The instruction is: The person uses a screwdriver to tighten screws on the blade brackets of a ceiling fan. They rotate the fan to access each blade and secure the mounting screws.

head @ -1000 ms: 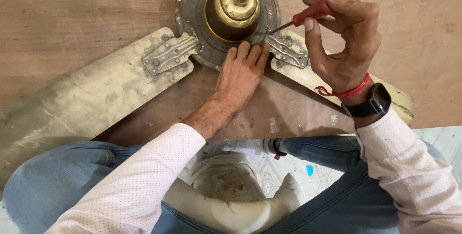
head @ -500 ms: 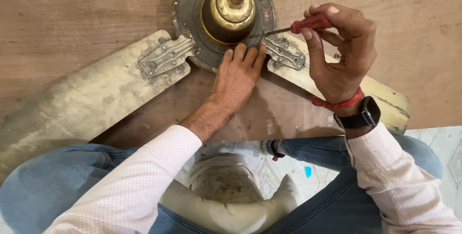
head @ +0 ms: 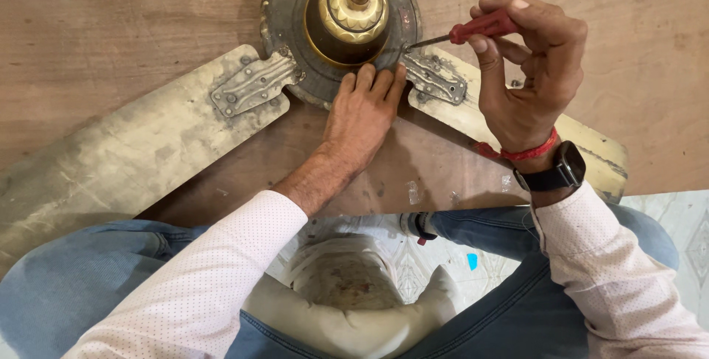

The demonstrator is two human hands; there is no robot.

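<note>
My right hand (head: 528, 82) pinched a red-handled screwdriver (head: 461, 32), fingers closed round the handle; its long axis ran nearly level, shaft pointing left from the fingers, the tip at what seemed a screw on the right blade bracket (head: 436, 78), though I could not see the head clearly; my left hand (head: 365, 111) lay flat, fingers together, on the rim of the ceiling fan motor hub (head: 340, 26), just beside that tip, holding nothing.

Dark rectangular smartwatch screen (head: 570, 165) on the right wrist, black strap, face unreadable
</note>
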